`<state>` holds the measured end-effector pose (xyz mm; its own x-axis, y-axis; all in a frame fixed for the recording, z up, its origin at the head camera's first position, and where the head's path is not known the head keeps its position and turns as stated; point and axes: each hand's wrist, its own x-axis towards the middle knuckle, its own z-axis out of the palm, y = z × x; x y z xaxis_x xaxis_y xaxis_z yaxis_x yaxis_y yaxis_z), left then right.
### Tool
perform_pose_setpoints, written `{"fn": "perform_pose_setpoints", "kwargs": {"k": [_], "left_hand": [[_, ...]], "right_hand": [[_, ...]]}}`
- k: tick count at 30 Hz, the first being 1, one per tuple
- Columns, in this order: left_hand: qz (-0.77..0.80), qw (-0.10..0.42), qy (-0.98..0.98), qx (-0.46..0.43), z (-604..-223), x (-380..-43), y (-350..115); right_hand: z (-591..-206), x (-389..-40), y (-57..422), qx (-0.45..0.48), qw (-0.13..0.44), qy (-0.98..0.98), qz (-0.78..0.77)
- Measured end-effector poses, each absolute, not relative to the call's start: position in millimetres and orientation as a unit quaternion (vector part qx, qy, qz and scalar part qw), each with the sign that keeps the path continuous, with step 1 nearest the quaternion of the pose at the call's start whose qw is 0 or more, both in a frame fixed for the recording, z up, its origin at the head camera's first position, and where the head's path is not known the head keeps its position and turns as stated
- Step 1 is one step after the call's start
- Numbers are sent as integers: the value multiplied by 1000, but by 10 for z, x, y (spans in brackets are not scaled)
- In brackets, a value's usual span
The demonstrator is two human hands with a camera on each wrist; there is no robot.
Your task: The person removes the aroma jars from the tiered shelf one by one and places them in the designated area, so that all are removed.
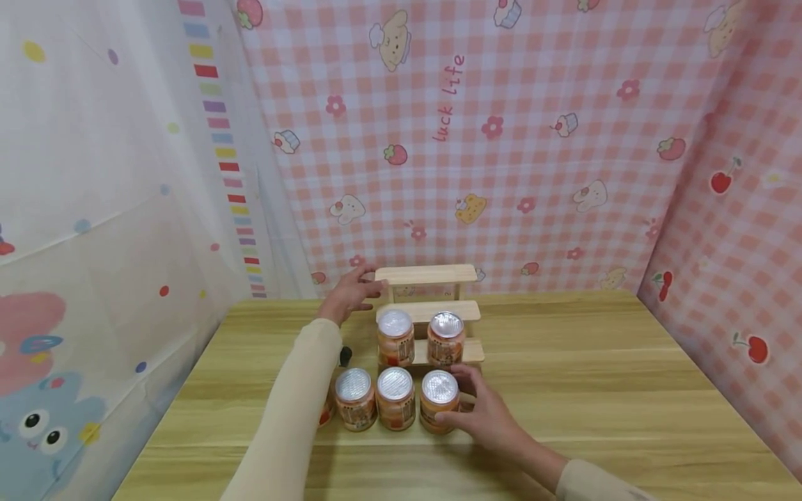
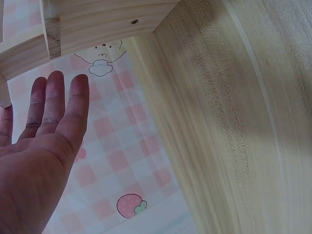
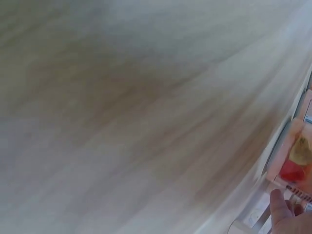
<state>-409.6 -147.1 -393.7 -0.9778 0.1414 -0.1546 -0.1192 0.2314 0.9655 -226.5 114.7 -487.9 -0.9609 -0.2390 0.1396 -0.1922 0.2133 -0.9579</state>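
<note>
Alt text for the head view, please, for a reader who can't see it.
A person's right hand grips the rightmost jar of three in a row on a wooden table. Their left hand rests against a stepped wooden rack, which holds two more jars.

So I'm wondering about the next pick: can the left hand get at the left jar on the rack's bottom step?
Probably yes. The left hand rests open at the wooden rack, beside its top step, and the left jar stands just below with nothing covering it.
</note>
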Motion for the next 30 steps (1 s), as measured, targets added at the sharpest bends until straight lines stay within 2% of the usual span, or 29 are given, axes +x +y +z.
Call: {"fn": "perform_pose_setpoints", "kwargs": {"k": [14,22,30], "left_hand": [[628,107,771,10,-3961,-4090,-1490],[628,114,770,0,-3941,-4105,-1467],[630,115,768,0,-3941,-4111,-1466]], "right_hand": [[-4675,-2302,1400,-87,-5,795,-600],[-4516,-2470,1506,-90,-41,799,-593],[-4398,-2647,1487,-84,-44,806,-584]]}}
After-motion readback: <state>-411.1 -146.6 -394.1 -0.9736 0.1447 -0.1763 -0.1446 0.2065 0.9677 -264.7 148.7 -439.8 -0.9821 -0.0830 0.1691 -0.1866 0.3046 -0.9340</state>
